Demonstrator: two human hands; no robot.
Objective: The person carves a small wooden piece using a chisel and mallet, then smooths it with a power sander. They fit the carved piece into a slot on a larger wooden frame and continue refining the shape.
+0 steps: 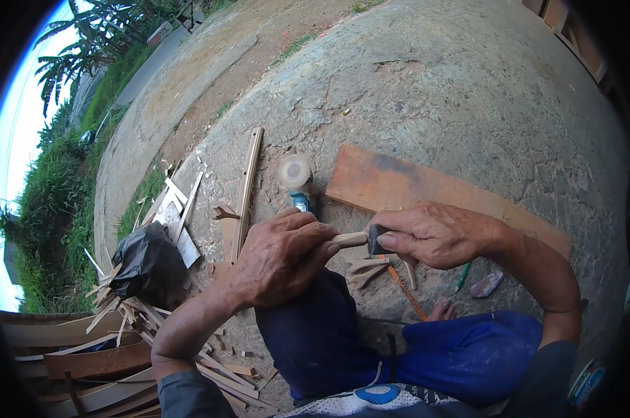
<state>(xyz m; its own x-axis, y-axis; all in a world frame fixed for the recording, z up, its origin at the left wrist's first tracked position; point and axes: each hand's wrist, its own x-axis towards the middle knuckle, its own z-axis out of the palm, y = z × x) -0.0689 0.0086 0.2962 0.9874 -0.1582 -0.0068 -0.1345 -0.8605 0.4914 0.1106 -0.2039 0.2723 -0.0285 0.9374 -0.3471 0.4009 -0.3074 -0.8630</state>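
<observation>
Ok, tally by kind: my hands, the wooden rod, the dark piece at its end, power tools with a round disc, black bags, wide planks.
Left hand and right hand: 2
Wooden rod: 1
Dark piece: 1
Power tool: 1
Black bag: 1
Wide plank: 1
Total: 7

left grip (281,256) is clenched, right grip (433,233) pinches.
</observation>
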